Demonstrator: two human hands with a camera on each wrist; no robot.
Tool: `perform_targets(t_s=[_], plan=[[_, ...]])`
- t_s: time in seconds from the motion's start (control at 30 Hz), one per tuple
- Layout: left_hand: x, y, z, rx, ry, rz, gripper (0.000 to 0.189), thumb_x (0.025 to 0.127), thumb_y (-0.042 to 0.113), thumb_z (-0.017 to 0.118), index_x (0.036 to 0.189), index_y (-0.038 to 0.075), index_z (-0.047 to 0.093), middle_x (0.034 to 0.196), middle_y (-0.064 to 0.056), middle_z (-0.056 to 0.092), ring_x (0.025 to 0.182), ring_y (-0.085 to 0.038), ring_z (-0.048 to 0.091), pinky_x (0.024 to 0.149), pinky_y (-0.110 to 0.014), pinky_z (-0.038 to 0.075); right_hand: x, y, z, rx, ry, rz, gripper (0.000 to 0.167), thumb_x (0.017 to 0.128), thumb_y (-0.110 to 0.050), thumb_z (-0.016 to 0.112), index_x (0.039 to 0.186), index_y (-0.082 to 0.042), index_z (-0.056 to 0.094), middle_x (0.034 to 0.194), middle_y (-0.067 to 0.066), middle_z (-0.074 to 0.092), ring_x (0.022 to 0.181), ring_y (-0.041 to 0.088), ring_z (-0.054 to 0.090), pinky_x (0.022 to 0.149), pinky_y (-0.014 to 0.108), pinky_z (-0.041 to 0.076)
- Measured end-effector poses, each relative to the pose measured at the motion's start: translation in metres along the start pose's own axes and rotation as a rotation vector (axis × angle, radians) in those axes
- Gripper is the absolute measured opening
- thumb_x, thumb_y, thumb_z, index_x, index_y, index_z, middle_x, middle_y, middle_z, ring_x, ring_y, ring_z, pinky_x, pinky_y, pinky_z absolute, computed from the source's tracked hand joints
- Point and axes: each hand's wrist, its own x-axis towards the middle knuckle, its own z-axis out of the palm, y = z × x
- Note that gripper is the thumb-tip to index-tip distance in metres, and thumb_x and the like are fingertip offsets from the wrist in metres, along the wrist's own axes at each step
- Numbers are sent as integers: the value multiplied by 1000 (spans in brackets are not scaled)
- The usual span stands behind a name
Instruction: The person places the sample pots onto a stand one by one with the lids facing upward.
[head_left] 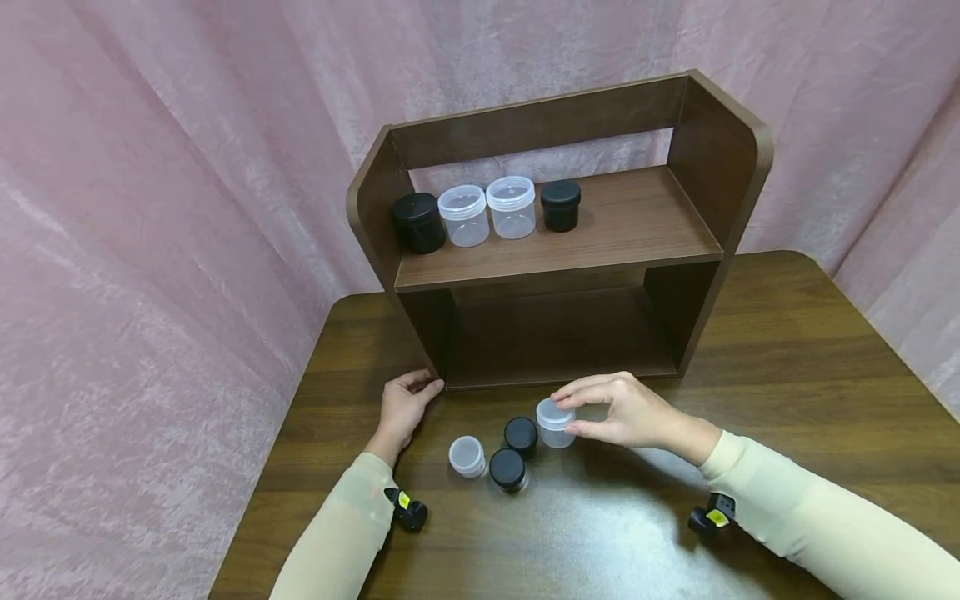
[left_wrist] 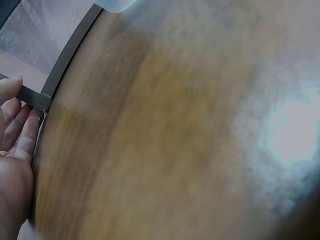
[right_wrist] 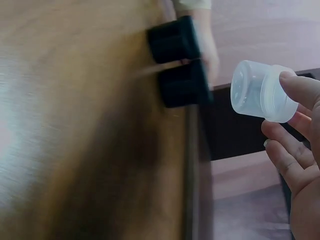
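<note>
A clear plastic jar (head_left: 556, 425) with a translucent lid is pinched between the thumb and fingers of my right hand (head_left: 626, 412). In the right wrist view the same jar (right_wrist: 260, 91) appears raised off the table. My left hand (head_left: 405, 408) grips the lower front left corner of the brown wooden shelf (head_left: 562, 382), thumb on one side of the side panel and fingers on the other. Between the hands stand two black-lidded jars (head_left: 521, 437) (head_left: 507, 469) and a smaller clear jar (head_left: 467, 457).
On the shelf's upper board, from the left, sit a wide black jar (head_left: 418, 223), two clear jars (head_left: 464, 217) (head_left: 512, 208) and a smaller black jar (head_left: 560, 206). The brown table (head_left: 795, 350) extends around the shelf, with a pink curtain (head_left: 187, 208) behind.
</note>
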Motion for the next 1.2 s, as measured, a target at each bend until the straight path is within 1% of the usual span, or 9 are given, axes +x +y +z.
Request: perform_targets(t_s=[0.13, 0.27, 0.4, 0.53, 0.67, 0.93, 1.2], plan=[[0, 0, 0, -4, 2, -2, 35, 82, 16, 77, 112, -1, 68, 114, -14, 66, 104, -22, 61, 78, -20, 49, 10, -4, -14, -14, 20, -20, 29, 74, -16, 84, 101, -13, 75, 110, 0, 70, 100, 16, 66, 85, 19, 49], [0, -1, 0, -15, -3, 9, 33, 83, 15, 77, 110, -1, 68, 109, -15, 67, 100, -22, 62, 77, -20, 49, 20, -8, -27, -27, 42, -55, 31, 73, -12, 85, 102, -13, 75, 110, 1, 70, 99, 16, 67, 85, 19, 49], [1, -2, 1, -19, 0, 19, 31, 82, 14, 77, 108, 0, 69, 104, -14, 69, 96, -20, 63, 75, -21, 50, 29, -15, -36, -10, 71, -91, 34, 70, -6, 85, 103, -10, 75, 109, 5, 70, 98, 20, 67, 84, 19, 49], [1, -2, 0, -12, 1, 17, 32, 82, 15, 78, 109, 0, 69, 106, -13, 68, 97, -21, 63, 75, -21, 50, 39, -21, -43, 5, 102, -134, 36, 67, -2, 86, 102, -7, 75, 107, 9, 70, 96, 24, 68, 84, 19, 49], [1, -1, 0, -3, -4, 6, 35, 82, 17, 78, 111, 0, 69, 109, -13, 67, 101, -22, 62, 76, -21, 50, 48, -28, -49, -4, 117, -170, 36, 67, -2, 85, 101, -6, 75, 107, 9, 71, 96, 24, 68, 86, 20, 48], [7, -2, 3, -8, -9, 9, 36, 82, 18, 78, 112, 0, 68, 110, -14, 67, 102, -23, 62, 79, -24, 50, 66, -38, -65, -18, 139, -198, 34, 69, -1, 83, 102, -5, 74, 107, 8, 71, 95, 22, 68, 85, 20, 49], [16, -2, 5, 0, -9, 15, 35, 82, 19, 78, 111, 1, 69, 111, -13, 67, 101, -23, 62, 79, -26, 50, 85, -43, -77, -20, 171, -199, 33, 71, -3, 83, 102, -6, 75, 106, 7, 71, 96, 21, 68, 84, 21, 50]])
